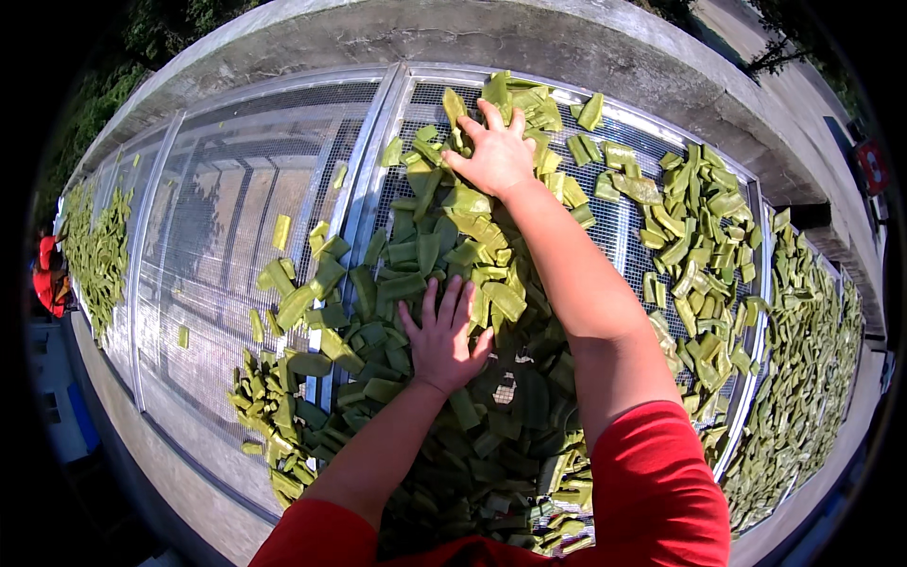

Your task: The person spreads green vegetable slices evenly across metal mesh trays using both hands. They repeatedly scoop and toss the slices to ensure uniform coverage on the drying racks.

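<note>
Cut pieces of a green plant, flat and oblong [406,250], lie in a loose heap on a metal mesh rack [567,222]. My left hand [444,345] rests palm down on the near part of the heap, fingers spread and pointing away from me. Farther off, my right hand [496,156] reaches over the pieces at the rack's far side, its fingers apart and touching them. Neither hand grips a piece that I can see. My forearms hide part of the heap, and my shadow darkens the near pieces.
A metal frame bar [364,180] divides this panel from the left mesh panel [246,208], where some pieces are scattered. More pieces [803,378] cover the right panel. A concrete wall [491,38] curves along the far side. Someone in red [49,274] is at the far left.
</note>
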### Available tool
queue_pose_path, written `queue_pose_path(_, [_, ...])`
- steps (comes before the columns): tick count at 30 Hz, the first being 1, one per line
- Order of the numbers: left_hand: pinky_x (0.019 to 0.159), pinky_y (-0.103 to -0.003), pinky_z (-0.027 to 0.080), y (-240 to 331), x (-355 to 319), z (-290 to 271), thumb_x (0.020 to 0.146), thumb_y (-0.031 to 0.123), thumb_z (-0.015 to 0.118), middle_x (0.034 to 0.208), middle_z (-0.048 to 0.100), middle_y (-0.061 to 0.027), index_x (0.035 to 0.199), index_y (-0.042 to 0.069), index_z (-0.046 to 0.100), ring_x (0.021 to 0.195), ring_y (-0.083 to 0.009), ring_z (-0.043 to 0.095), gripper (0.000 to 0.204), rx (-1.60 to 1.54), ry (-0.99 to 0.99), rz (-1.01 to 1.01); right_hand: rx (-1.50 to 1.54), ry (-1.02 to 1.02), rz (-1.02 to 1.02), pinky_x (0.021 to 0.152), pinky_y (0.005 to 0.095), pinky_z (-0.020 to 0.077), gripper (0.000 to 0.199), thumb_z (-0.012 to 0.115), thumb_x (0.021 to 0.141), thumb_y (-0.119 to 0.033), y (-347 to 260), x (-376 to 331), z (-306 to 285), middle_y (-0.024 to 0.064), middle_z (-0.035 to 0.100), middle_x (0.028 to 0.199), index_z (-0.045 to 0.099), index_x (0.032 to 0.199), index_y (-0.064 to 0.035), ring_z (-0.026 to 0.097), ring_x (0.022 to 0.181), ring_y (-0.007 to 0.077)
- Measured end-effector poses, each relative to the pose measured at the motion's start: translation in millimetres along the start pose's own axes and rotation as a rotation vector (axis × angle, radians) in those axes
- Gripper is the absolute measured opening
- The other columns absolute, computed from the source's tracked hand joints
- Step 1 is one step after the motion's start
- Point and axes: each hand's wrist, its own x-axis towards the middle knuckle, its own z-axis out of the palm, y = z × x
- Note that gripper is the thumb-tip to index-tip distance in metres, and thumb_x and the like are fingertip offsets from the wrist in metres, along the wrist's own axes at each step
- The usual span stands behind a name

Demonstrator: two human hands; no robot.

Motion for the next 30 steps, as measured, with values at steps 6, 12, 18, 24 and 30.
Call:
queue_pose_path(6, [0.103,-0.064,0.01,-0.6,1.1,4.1,0.076,0.04,0.058,0.144,0.03,-0.0058,0.138,0.013,0.035,0.135,-0.0325,0.021,0.072,0.067,0.044,0.037,-0.091,-0.27,-0.203,0.104,0.066,0.0103,0.061,0.041,0.083,-0.061,16.4,15.8,-10.0,-0.0017,0.027,0.147,0.042,0.135,-0.0306,0.016,0.138,0.0303])
queue_pose_path(12, [0.104,-0.061,0.008,0.6,1.1,2.8,0.075,0.035,0.058,0.144,0.029,-0.0072,0.138,0.012,0.034,0.136,-0.0326,0.018,0.072,0.072,0.028,0.029,-0.318,-0.133,0.032,0.105,0.0621,0.0145,0.061,0.041,0.083,-0.063,162.5,-45.5,-65.8,-0.0013,0.022,0.149,0.038,0.136,-0.0331,0.022,0.136,0.0283])
queue_pose_path(18, [0.105,-0.059,0.005,0.4,1.7,2.2,0.074,0.033,0.057,0.145,0.028,-0.0082,0.138,0.011,0.033,0.137,-0.0327,0.016,0.072,0.087,0.02,0.036,-0.607,0.042,0.409,0.105,0.06,0.0191,0.051,0.04,0.087,-0.056,318.2,-129.7,-125.4,0.0027,0.027,0.147,0.034,0.136,-0.0418,0.022,0.136,0.03])
queue_pose_path(24, [0.104,-0.06,0.006,-2.2,3.6,1.3,0.072,0.033,0.059,0.145,0.028,-0.0093,0.138,0.01,0.033,0.136,-0.0344,0.017,0.074,0.07,0.015,0.053,-0.429,0.134,0.508,0.105,0.0589,0.0189,0.052,0.054,0.079,-0.043,311.6,-92.8,-138.6,0.0075,0.042,0.135,0.049,0.128,-0.0265,0.031,0.13,0.0287])
queue_pose_path(30, [0.103,-0.062,0.007,-4.1,0.7,-0.5,0.071,0.037,0.06,0.145,0.028,-0.0099,0.137,0.011,0.033,0.136,-0.0353,0.017,0.077,0.064,0.018,0.054,0.054,0.164,0.361,0.105,0.0531,0.0218,0.056,0.052,0.078,-0.047,178.4,-9.9,-50.1,0.0157,0.04,0.136,0.052,0.125,-0.0172,0.031,0.131,0.0304])
